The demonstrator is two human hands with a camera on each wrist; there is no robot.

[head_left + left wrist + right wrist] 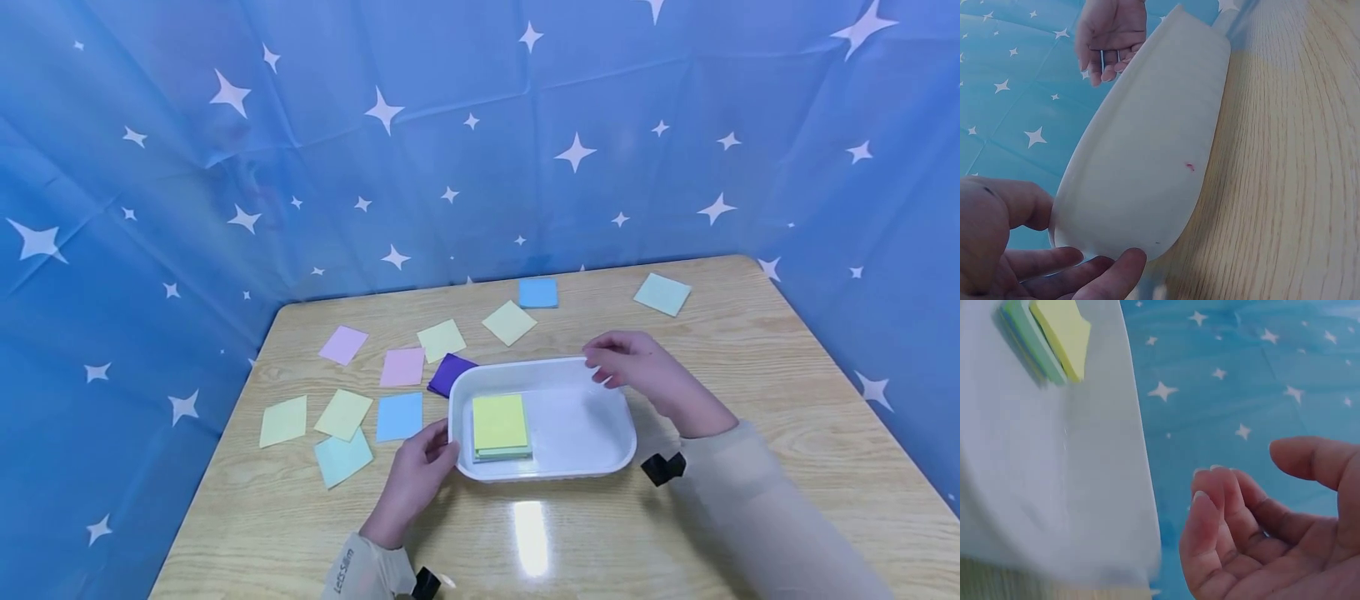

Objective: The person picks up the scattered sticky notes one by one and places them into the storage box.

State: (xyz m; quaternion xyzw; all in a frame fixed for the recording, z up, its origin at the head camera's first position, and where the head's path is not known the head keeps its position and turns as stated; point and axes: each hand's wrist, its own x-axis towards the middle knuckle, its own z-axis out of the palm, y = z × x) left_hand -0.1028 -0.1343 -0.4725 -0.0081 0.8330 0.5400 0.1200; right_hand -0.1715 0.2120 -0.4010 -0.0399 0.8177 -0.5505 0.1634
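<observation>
A white plastic tray [581, 421] is in the middle of the head view, and a stack of sticky notes with a yellow one on top [500, 422] lies in its left part. My left hand [422, 468] grips the tray's left end; in the left wrist view its thumb and fingers are at the tray wall [1141, 150]. Over the back right corner of the tray is my right hand [628, 367], its fingers loosely bent. Nothing is between those fingers in the right wrist view, where the hand [1272, 531] is apart from the rim.
Several loose sticky notes lie left of and behind the tray, among them a pink one [403, 367], a blue one [400, 417] and a dark purple one [450, 373] close to its corner. A pale green note [662, 294] lies at the back right. A starry blue cloth [480, 150] hangs behind the wooden table [765, 375].
</observation>
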